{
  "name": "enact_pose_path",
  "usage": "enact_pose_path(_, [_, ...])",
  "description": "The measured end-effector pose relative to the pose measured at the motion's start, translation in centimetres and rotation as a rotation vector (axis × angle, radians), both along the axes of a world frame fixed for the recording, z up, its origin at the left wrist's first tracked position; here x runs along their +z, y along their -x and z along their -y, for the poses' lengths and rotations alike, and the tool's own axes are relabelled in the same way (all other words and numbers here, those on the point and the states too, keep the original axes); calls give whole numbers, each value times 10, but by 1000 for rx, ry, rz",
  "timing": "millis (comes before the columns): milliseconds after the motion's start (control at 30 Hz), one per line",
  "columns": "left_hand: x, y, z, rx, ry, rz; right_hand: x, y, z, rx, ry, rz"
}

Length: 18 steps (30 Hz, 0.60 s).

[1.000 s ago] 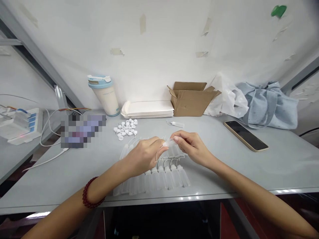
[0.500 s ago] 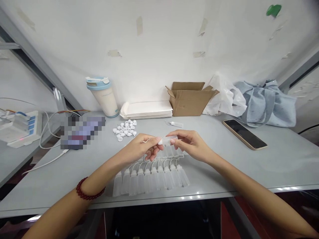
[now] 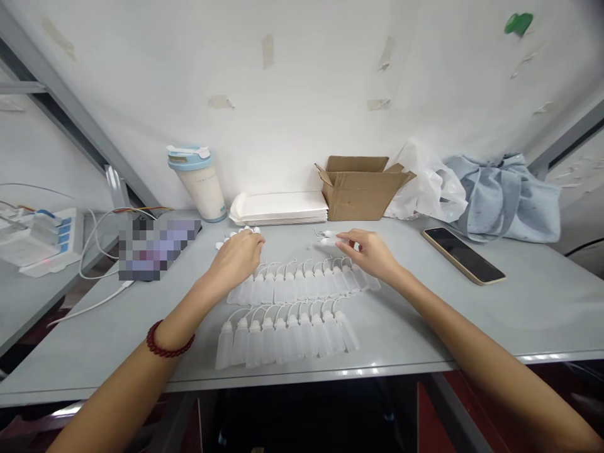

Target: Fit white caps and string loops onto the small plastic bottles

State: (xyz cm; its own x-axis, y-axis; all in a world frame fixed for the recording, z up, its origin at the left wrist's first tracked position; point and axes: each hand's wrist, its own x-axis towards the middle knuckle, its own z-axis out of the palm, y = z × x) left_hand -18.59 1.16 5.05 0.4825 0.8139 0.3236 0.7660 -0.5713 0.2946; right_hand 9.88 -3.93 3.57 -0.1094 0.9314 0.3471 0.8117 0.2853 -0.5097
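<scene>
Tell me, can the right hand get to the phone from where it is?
Probably yes. The right hand hovers over the far row of little bottles, and the phone lies flat further right on the table, with only bare tabletop between them.

Both hands reach forward, left (image 3: 238,251) curled (knuckles up), right (image 3: 372,251) pinching.

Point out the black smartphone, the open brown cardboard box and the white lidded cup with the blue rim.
black smartphone (image 3: 463,255), head view, middle of the screen.
open brown cardboard box (image 3: 361,200), head view, front wall.
white lidded cup with blue rim (image 3: 204,190), head view, cup body.
</scene>
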Motion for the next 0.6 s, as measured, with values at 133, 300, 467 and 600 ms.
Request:
enact_pose_path(133, [-7,8,-8,58,3,-169,-9,-15,-12,-59,21,123])
enact_pose_path(300, [-9,9,-10,48,52,-225,-17,-27,-21,-110,14,143])
enact_pose_path(467, [-7,4,-8,39,115,-276,-21,-35,-27,-120,-45,139])
enact_pose_path(600, [-6,0,-6,46,141,-304,-13,-39,-27,-122,-97,83])
